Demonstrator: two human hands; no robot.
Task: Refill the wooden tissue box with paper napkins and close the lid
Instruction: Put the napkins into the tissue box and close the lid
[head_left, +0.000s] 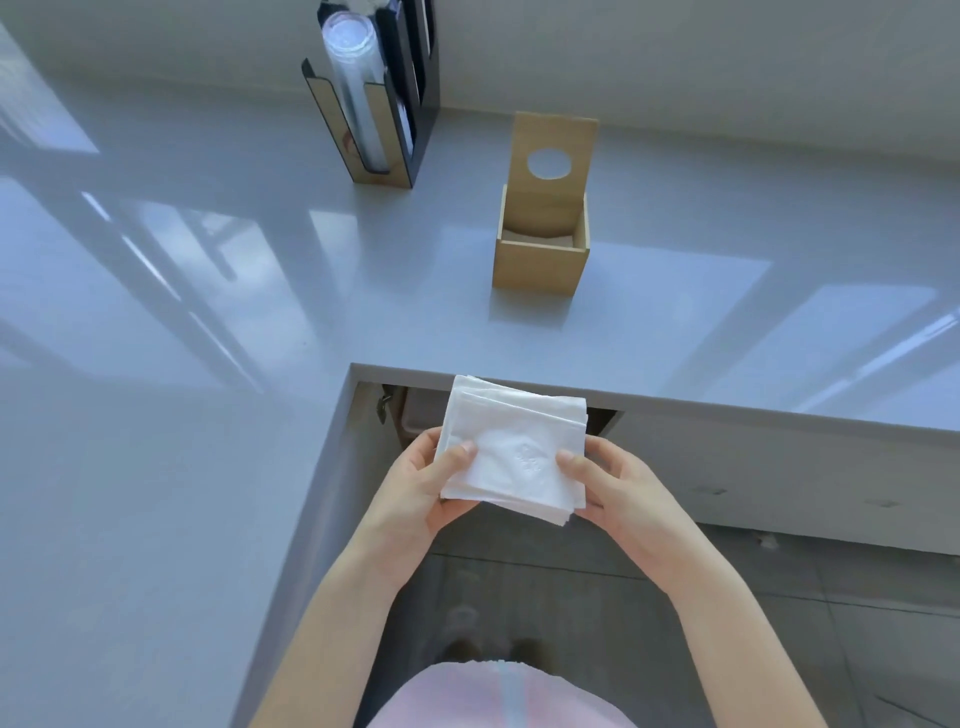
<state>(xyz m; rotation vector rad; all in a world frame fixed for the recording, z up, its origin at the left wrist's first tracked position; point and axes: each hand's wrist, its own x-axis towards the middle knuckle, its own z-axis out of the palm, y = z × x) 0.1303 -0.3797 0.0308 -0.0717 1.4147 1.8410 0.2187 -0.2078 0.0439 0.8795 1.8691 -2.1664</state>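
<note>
A stack of white paper napkins (514, 447) is held flat between both hands, just in front of the counter's inner edge. My left hand (421, 486) grips its left side with the thumb on top; my right hand (618, 488) grips its right side the same way. Farther back on the counter stands the wooden tissue box (540, 262). Its lid (553, 150), with a round hole, is tipped up at the back, so the box is open. Its inside looks bare.
A black and wood cup dispenser (374, 119) holding a stack of clear cups stands at the back left by the wall. The glossy grey L-shaped counter (260, 260) wraps around me on the left and front. Below it are a cabinet opening and a tiled floor.
</note>
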